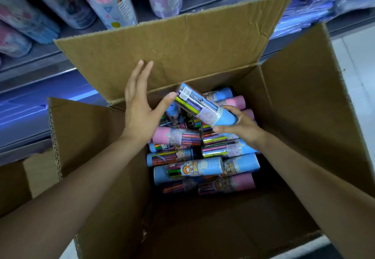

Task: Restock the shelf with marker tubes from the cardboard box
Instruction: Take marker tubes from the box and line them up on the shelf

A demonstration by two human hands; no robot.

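right hand [241, 126] grip around blue-capped marker tube [205, 105], left hand [140, 104] flat, thumb at its far end

Light is dim and cool overall, with a bright bluish-violet glow along the grey metal shelf edge [40, 100] at the left of the frame and again at the upper right. The near inner floor of the brown corrugated cardboard box [304, 100] sinks into deep shadow at the lower centre, while the white floor at the right edge is washed out. Wide-angle distortion bends the edges, and the pastel packaged stationery [77, 1] along the top is soft and blurred.
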